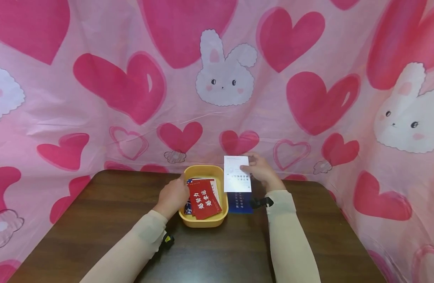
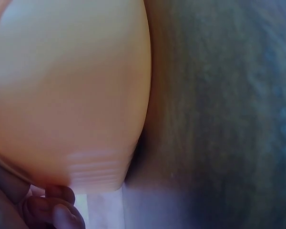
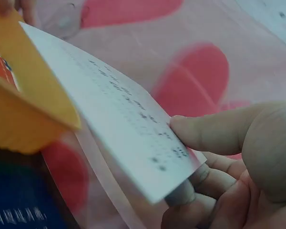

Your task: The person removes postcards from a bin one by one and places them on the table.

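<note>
In the head view a yellow plastic basket [image 1: 203, 224] stands on the table, with red cards [image 1: 207, 202] bearing white characters on top of other cards inside. My left hand [image 1: 172, 195] grips the basket's left rim; the left wrist view shows curled fingers [image 2: 62, 210] by the basket's outer wall [image 2: 76, 105]. Between thumb and fingers, my right hand [image 1: 262, 171] pinches a white card [image 1: 234, 175] with dark print, held up just right of the basket. The right wrist view shows the white card [image 3: 109, 114] tilted, its far end near the basket [image 3: 33, 114].
A blue card [image 1: 240, 205] with pale characters lies on the table beside the basket's right side, partly hidden by the white card. The brown wooden table [image 1: 217, 255] ends at a pink cloth [image 1: 188, 106] printed with hearts and rabbits, behind and at the sides.
</note>
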{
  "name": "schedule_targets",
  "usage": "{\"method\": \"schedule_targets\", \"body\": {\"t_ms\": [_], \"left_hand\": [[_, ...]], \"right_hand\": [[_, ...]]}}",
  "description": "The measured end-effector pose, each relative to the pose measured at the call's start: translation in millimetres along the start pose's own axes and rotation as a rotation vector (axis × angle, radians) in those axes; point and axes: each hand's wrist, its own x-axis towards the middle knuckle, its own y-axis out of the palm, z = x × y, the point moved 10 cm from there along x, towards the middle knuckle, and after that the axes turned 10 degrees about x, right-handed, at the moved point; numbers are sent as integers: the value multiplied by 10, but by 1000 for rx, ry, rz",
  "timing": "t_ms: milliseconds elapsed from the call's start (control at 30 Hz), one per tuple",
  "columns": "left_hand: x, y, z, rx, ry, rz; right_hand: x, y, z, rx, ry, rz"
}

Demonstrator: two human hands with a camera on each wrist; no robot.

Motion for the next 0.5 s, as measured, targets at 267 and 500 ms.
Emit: {"method": "schedule_targets", "body": {"t_ms": [267, 500], "left_hand": [[-6, -3, 11, -21, 5, 6], [-2, -6, 8, -11, 12, 22]], "right_hand": [[1, -294, -306, -32, 79, 5], [22, -243, -608, -123, 123, 103]]}}
